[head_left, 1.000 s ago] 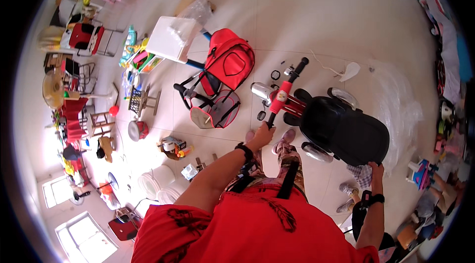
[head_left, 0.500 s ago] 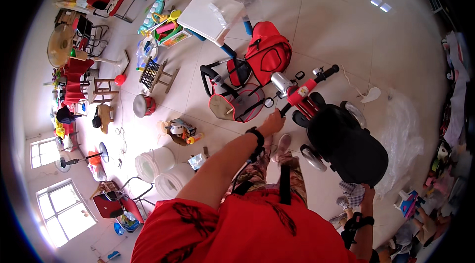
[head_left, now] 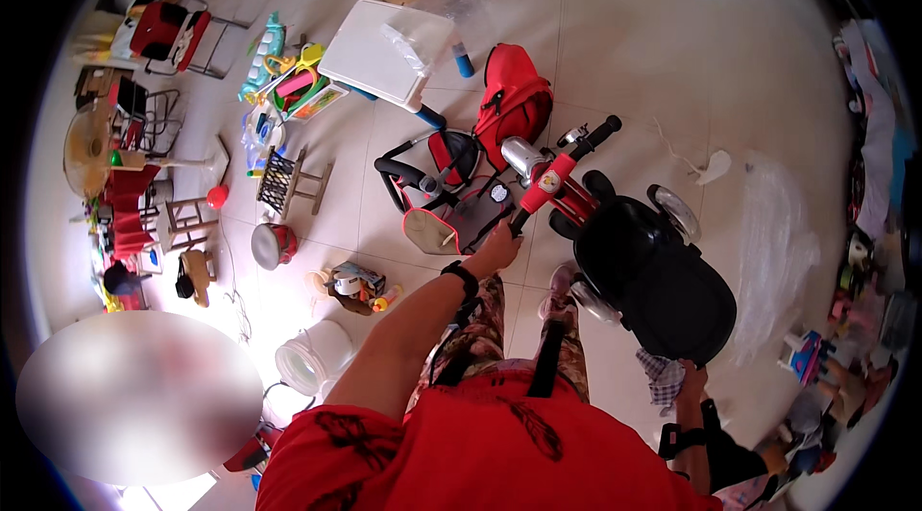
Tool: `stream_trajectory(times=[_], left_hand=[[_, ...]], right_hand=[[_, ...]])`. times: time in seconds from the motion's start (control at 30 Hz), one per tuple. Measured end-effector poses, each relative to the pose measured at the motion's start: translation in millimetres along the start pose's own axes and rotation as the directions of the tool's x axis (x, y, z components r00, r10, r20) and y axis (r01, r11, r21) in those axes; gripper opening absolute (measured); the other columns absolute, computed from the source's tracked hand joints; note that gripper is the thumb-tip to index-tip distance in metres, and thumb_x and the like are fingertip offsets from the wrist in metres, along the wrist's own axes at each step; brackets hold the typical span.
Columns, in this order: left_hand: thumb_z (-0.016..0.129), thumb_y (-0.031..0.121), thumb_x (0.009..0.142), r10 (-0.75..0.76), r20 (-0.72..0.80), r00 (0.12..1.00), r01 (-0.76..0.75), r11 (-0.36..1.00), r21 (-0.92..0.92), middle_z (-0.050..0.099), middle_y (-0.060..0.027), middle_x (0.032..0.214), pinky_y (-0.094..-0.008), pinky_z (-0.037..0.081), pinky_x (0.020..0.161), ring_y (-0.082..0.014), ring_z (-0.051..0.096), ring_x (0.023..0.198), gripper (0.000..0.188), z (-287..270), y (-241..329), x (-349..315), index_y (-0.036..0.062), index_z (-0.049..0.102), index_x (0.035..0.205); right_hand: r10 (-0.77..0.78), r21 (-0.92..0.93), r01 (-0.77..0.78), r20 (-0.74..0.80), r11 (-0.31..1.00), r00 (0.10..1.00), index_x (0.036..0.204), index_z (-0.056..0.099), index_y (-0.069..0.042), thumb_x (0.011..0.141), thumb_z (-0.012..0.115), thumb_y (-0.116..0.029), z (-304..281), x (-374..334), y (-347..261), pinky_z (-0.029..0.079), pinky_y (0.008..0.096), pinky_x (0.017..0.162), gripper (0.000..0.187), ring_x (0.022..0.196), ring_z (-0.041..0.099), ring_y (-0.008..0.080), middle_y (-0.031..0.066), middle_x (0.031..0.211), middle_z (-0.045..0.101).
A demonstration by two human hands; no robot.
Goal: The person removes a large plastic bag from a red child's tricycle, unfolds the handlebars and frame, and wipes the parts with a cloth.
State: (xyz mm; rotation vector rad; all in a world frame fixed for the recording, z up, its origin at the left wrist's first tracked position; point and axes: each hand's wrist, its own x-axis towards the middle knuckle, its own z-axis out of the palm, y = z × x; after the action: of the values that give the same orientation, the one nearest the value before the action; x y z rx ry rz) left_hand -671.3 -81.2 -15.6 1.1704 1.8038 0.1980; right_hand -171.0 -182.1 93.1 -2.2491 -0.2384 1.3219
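A child's tricycle (head_left: 549, 182) with a red frame, black seat and small wheels stands on the tiled floor in front of me, to the right. My left hand (head_left: 497, 248) is closed round the left grip of its handlebar. At the rear edge of the black seat (head_left: 663, 280) is my right hand (head_left: 691, 380), fingers closed on a checked cloth (head_left: 661, 378) that hangs beside the seat back. Part of those fingers is hidden. Just beyond my left hand lie a mesh-and-fabric basket (head_left: 432, 231) and a black padded hoop (head_left: 396, 167).
A red bag (head_left: 519, 93) leans near a small white table (head_left: 384, 45). Left of me are a drum-like stool (head_left: 274, 246), an open box (head_left: 355, 282) and a white bucket (head_left: 315, 357). Clear plastic sheeting (head_left: 773, 256) lies right of the tricycle. Heaped clutter lines the right wall.
The view has shifted, and the handlebar has turned slightly. Both hands keep their places on the tricycle grip and at the seat. A blurred oval now covers the lower left.
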Motion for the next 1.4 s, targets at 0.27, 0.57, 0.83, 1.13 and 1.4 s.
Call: stream_trajectory(times=[0.27, 0.57, 0.83, 1.13, 1.4], left_hand=[[0.055, 0.029, 0.087, 0.126, 0.14, 0.982, -0.146, 0.979, 0.14, 0.06, -0.0348, 0.086, -0.0541, 0.048, 0.071, -0.0497, 0.06, 0.082, 0.049, -32.0, -30.6, 18.1, -0.0086, 0.034, 0.11], [0.058, 0.026, 0.084, 0.209, 0.412, 0.887, -0.404, 0.784, 0.472, 0.061, -0.0331, 0.091, -0.0507, 0.049, 0.072, -0.0474, 0.06, 0.088, 0.045, -33.4, -19.2, 99.1, -0.0092, 0.043, 0.107], [0.054, 0.016, 0.086, 0.24, 0.533, 0.811, -0.459, 0.826, 0.327, 0.059, -0.0194, 0.068, -0.0413, 0.051, 0.055, -0.0312, 0.063, 0.06, 0.026, -36.3, -7.5, 110.6, -0.0071, 0.044, 0.095], [0.052, 0.019, 0.093, 0.018, 0.505, 0.863, -0.149, 0.964, 0.219, 0.054, -0.0068, 0.062, -0.0296, 0.046, 0.042, -0.0189, 0.058, 0.048, 0.02, -38.0, 10.1, 106.9, 0.0007, 0.045, 0.094], [0.052, 0.024, 0.095, -0.05, 0.509, 0.86, -0.092, 0.964, 0.249, 0.052, -0.0059, 0.062, -0.0311, 0.047, 0.043, -0.0187, 0.055, 0.046, 0.023, -34.1, 21.2, 123.5, 0.0023, 0.046, 0.089]], right_hand=[[0.023, 0.116, -0.004, -0.159, 0.993, 0.987, 0.11, 0.056, 0.005, 0.065, 0.069, -0.005, 16.7, -63.5, 114.7, 0.047, 0.0345, 0.077, 0.048, 0.085, 0.06, 0.0237, 0.0113, 0.097, 0.061], [0.112, 0.437, -0.08, -0.049, 0.896, 0.992, 0.11, 0.056, 0.002, 0.07, 0.07, -0.012, 50.5, -129.9, 191.0, 0.05, 0.0338, 0.07, 0.045, 0.08, 0.061, 0.0199, 0.0087, 0.093, 0.061], [0.144, 0.558, 0.082, -0.35, 0.826, 0.926, 0.117, 0.053, 0.005, 0.073, 0.073, -0.013, 75.7, -139.8, 210.8, 0.051, 0.0297, 0.07, 0.051, 0.079, 0.061, 0.0167, 0.012, 0.092, 0.064], [0.396, 0.876, -0.223, 0.041, 0.427, 0.918, 0.092, 0.065, -0.001, 0.082, 0.066, -0.016, 253.1, -294.2, 329.3, 0.051, 0.0301, 0.074, 0.018, 0.077, 0.063, 0.0158, 0.0073, 0.084, 0.067], [0.311, 0.909, -0.292, 0.197, 0.297, 0.93, 0.094, 0.068, -0.003, 0.079, 0.07, -0.018, 380.4, -387.6, 345.3, 0.048, 0.0263, 0.077, 0.022, 0.086, 0.061, 0.0136, 0.0044, 0.095, 0.066]])
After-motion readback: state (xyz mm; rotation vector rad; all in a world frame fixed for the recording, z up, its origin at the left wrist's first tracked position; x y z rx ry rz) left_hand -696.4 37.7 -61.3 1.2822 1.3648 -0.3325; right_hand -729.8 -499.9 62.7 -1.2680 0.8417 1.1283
